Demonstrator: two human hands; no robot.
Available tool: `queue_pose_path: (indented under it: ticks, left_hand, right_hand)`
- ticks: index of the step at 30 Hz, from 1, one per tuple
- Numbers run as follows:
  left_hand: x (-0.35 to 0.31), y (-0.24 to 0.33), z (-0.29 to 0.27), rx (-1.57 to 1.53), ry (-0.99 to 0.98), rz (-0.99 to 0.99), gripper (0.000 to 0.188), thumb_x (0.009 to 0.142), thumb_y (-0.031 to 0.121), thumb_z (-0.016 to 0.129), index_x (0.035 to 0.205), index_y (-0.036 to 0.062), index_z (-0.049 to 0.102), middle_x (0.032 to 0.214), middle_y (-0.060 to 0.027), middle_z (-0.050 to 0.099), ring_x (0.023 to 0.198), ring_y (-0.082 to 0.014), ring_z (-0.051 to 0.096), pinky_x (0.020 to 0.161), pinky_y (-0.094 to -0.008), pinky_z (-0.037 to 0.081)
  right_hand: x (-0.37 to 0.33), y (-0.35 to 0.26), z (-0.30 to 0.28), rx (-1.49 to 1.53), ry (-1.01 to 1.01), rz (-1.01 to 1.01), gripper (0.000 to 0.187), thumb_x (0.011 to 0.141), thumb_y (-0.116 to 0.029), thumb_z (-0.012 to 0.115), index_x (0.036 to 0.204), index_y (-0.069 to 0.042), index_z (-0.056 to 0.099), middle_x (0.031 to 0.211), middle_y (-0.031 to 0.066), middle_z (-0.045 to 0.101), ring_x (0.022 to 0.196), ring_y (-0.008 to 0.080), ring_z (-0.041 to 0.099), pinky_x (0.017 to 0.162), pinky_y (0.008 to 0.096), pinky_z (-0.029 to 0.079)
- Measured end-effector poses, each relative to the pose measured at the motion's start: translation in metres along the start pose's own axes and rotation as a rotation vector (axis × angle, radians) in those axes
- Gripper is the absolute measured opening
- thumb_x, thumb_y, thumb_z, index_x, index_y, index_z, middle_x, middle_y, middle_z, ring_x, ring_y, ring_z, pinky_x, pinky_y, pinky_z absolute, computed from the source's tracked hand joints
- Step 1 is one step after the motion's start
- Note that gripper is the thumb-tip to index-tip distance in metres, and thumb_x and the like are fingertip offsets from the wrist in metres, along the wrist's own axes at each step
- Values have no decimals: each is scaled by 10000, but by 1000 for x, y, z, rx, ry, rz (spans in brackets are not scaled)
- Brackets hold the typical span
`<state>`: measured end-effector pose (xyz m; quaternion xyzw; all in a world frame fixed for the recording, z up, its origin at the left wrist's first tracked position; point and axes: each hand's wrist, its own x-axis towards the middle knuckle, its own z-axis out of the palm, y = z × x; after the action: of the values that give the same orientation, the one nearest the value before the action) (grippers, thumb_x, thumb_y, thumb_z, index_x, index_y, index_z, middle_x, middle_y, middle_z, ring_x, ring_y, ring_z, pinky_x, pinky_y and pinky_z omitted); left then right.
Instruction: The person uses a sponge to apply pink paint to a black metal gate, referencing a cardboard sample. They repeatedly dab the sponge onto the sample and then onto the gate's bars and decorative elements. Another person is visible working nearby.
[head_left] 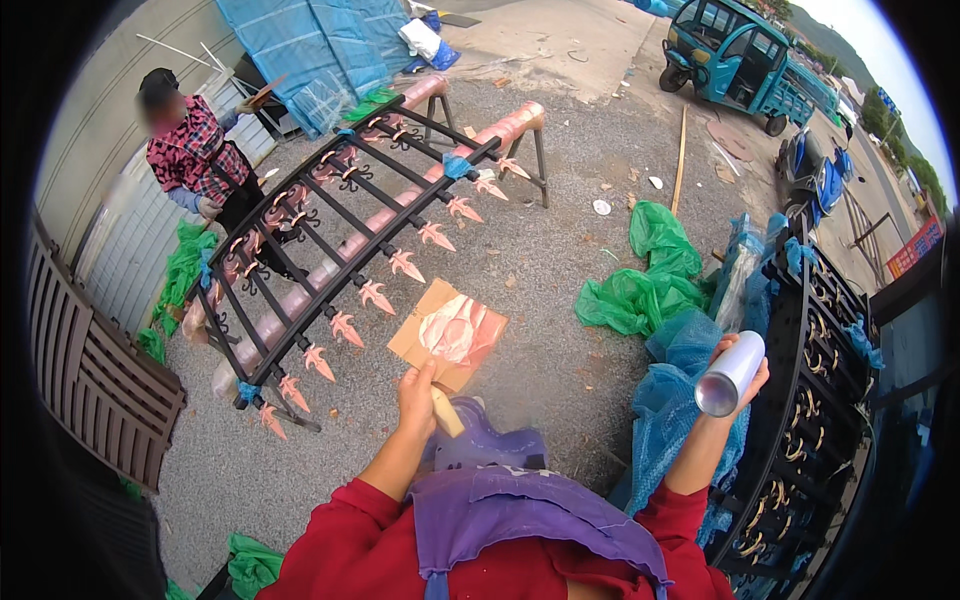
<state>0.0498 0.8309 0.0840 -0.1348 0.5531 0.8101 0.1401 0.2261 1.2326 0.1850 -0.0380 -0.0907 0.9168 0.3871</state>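
My left hand is closed on a piece of cardboard smeared with shiny copper-pink paint. A pale wooden handle sticks out beside the fingers; whatever is at its other end is hidden. Raised on the right, my right hand grips a pale lavender cylindrical can, tilted with one round end toward me. Beyond the cardboard, a black metal fence panel lies across supports. Its spear-shaped tips along the near side are copper-pink.
Across the panel stands a person in a checked shirt, holding a flat brown piece. Green netting and bubble wrap lie right. More black panels lean there. A teal three-wheeled truck and a blue scooter are farther off.
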Motion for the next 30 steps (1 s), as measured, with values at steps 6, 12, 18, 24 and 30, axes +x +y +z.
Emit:
queue_pose_path:
  ticks: [6, 12, 18, 24, 30]
  left_hand:
    - [99, 4, -5, -76, 51, 41, 191, 930, 248, 574, 964, 59, 568, 774, -54, 630, 564, -119, 569, 508, -244, 453]
    - [176, 62, 20, -100, 44, 7, 212, 943, 218, 551, 1028, 25, 571, 879, -67, 641, 657, -145, 612, 584, -264, 493]
    - [234, 82, 34, -103, 53, 57, 217, 943, 205, 553, 1051, 18, 579, 890, -58, 647, 678, -123, 611, 595, -258, 496]
    - [271, 83, 44, -134, 219, 123, 216, 923, 241, 579, 1011, 44, 577, 782, -59, 643, 515, -127, 565, 471, -257, 451]
    - [314, 87, 81, -186, 413, 151, 209, 922, 246, 584, 991, 49, 570, 779, -62, 635, 543, -131, 569, 498, -262, 455]
  right_hand:
    - [2, 144, 24, -390, -3, 295, 563, 879, -466, 525, 1139, 27, 445, 977, 173, 547, 809, 281, 585, 686, 379, 548]
    - [136, 139, 56, -392, 30, -6, 498, 891, -461, 494, 1035, 16, 473, 906, 154, 576, 774, 252, 615, 675, 343, 563]
    - [121, 257, 44, -503, 61, 406, 533, 874, -502, 494, 1103, -20, 475, 932, 170, 561, 760, 270, 583, 644, 383, 542]
    - [283, 222, 47, 33, -176, 417, 541, 865, -336, 596, 1154, 50, 351, 1088, 189, 478, 986, 321, 550, 907, 413, 520]
    - [325, 313, 33, -519, -82, 704, 532, 888, -496, 495, 1116, -18, 451, 971, 173, 561, 808, 282, 615, 691, 368, 572]
